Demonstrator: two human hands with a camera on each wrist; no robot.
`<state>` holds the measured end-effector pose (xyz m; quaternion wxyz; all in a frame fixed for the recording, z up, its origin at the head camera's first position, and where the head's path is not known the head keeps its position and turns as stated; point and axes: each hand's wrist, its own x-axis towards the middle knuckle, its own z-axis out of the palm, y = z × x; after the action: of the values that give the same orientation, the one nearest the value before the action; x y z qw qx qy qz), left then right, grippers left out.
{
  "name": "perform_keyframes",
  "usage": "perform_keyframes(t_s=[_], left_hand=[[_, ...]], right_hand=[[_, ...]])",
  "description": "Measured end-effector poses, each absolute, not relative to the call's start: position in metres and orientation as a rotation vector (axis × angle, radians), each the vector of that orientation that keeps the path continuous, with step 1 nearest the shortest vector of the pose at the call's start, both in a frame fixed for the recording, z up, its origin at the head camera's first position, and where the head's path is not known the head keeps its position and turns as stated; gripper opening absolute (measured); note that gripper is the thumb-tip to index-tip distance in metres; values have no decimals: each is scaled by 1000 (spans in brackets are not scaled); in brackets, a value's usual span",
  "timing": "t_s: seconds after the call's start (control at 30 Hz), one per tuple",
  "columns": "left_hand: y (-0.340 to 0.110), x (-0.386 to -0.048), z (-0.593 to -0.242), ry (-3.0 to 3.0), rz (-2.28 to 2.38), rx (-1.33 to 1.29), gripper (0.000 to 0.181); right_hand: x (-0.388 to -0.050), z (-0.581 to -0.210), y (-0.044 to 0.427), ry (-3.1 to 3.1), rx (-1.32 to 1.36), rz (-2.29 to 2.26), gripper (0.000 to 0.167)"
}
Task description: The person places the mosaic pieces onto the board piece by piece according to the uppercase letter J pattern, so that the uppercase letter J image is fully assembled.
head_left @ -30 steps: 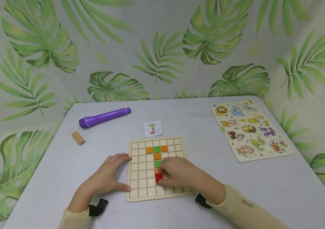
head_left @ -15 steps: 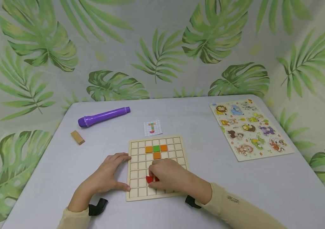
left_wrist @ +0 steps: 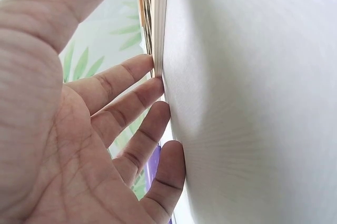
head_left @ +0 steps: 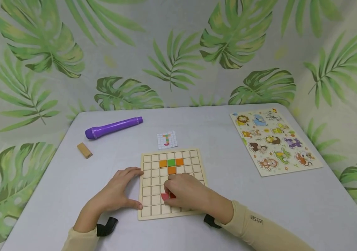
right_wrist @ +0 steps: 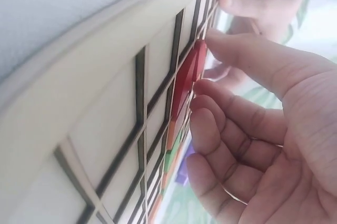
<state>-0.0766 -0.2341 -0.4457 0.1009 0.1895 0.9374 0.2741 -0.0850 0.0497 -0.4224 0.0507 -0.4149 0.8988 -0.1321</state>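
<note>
In the head view my left hand (head_left: 115,190) touches the left edge of the wooden grid board (head_left: 148,218) with its thumb and fingertips, the fingers spread and fairly straight. My right hand (head_left: 186,191) is over the board's lower middle. Its thumb and forefinger pinch a red quarter-round tile (head_left: 164,197) at a grid square. Beside that lies another red tile (head_left: 172,196), partly covered by the hand. Higher up sit an orange-yellow tile (head_left: 163,163), a green tile (head_left: 171,162) and orange tiles (head_left: 179,161). The right wrist view shows more green and orange tiles below the red.
Behind the board lies a paper pattern card (head_left: 167,140) with a coloured J shape. A purple toy microphone (head_left: 113,128) and a small wooden block (head_left: 84,150) lie at the left. An animal puzzle board (head_left: 275,143) is at the right.
My right hand has moved left by about one square, and the quarter-round red tile now shows beside the other red tile. In the last half second it barely moves. My left hand stays put.
</note>
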Motion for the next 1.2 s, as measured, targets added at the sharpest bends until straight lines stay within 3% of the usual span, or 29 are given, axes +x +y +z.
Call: perform_keyframes(t_s=[0.67,1.2], left_hand=[[-236,-77,-448,2777,803,567,107],[-237,-73,-450,2778,785,565,107]], right_hand=[[-85,-421,47,2730,-1243,-393,30],[-95,-409,79,2719,-1066,-510,20]])
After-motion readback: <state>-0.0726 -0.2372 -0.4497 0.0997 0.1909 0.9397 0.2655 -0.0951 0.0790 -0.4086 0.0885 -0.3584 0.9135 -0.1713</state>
